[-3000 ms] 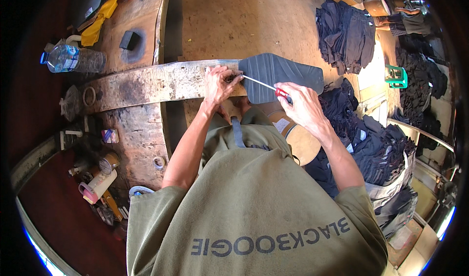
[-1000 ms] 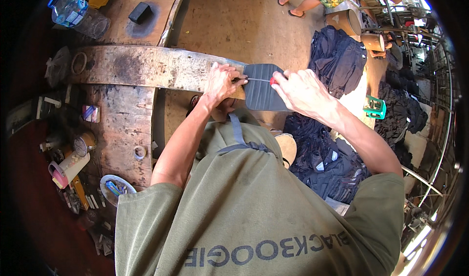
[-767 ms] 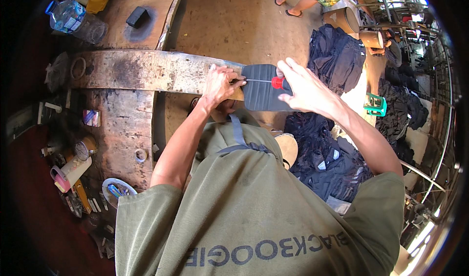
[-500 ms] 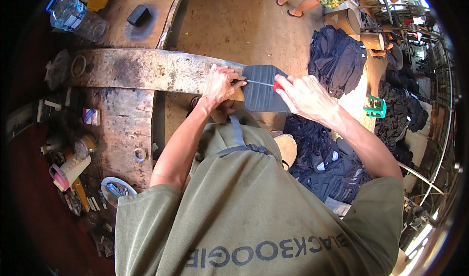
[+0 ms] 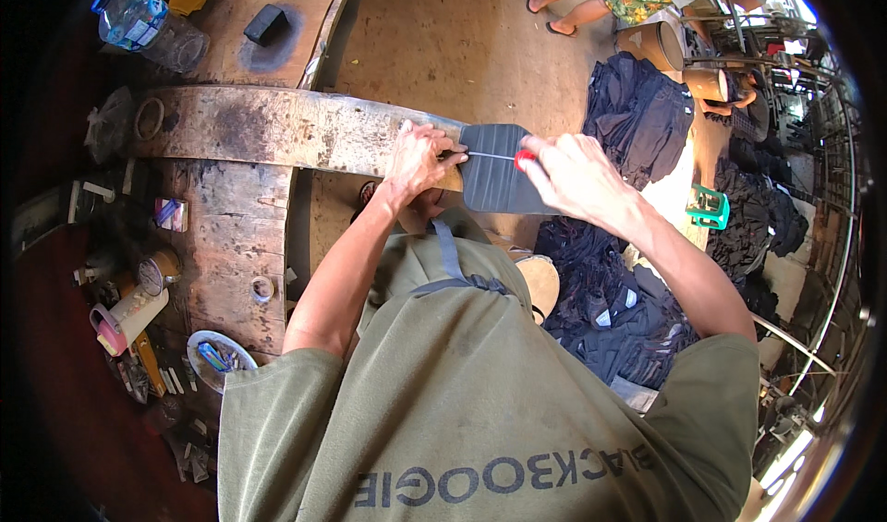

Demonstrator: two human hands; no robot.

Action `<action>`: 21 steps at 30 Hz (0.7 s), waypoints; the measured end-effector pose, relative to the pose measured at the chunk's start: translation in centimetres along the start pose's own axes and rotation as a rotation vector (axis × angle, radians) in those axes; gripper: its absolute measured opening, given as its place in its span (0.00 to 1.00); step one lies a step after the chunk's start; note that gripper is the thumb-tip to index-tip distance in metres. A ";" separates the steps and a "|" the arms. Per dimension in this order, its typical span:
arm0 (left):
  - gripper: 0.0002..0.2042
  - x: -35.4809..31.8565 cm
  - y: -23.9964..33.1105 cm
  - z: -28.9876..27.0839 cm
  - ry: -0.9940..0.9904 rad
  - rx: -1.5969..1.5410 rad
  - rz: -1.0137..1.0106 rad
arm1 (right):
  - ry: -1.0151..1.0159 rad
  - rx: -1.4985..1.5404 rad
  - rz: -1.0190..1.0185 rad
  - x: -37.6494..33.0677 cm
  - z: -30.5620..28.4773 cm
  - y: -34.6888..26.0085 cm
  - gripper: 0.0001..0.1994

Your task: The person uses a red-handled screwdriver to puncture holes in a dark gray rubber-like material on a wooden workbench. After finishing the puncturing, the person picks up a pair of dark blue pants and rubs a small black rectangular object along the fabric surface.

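My right hand (image 5: 580, 178) closes round the red handle of a screwdriver (image 5: 524, 160). Its thin metal shaft points left across a black ribbed panel (image 5: 499, 188) with rounded corners. The panel lies at the right end of a narrow wooden plank (image 5: 314, 134). At the panel's left edge, where the shaft ends, the fingers of my left hand (image 5: 420, 160) are pinched together. Whatever sits between those fingertips is too small to make out. The left hand rests over the plank's end.
On the left bench (image 5: 231, 217) are a tape roll (image 5: 263, 289) and a small box (image 5: 172, 214). A plastic bottle (image 5: 152, 28) and a black block (image 5: 266, 25) lie farther back. Dark clothes (image 5: 637, 115) and a green stool (image 5: 709, 208) are right. Another person's legs (image 5: 582, 5) show beyond.
The fingers of my right hand have shifted slightly round the red handle. My left hand and the black panel keep nearly the same place.
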State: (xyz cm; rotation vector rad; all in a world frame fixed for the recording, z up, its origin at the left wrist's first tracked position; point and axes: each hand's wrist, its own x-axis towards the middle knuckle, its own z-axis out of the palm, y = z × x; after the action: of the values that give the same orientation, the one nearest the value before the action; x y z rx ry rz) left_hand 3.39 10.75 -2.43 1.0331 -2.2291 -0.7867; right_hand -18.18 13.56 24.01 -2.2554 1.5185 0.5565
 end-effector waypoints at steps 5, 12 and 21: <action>0.13 0.1 0.1 -0.2 0.001 0.010 0.001 | -0.130 0.469 0.304 0.3 -1.4 0.4 0.15; 0.12 0.1 0.2 -0.5 0.009 -0.029 0.001 | 0.168 -0.207 -0.226 -1.8 1.8 0.0 0.11; 0.12 0.2 0.3 -0.9 -0.006 -0.003 0.014 | 0.058 0.303 0.059 -0.5 0.5 0.5 0.23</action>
State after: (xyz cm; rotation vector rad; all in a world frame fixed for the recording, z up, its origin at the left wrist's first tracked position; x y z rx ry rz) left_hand 3.70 10.50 -1.58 1.0134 -2.2368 -0.7876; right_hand -18.84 14.05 23.77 -2.0163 1.5824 0.2570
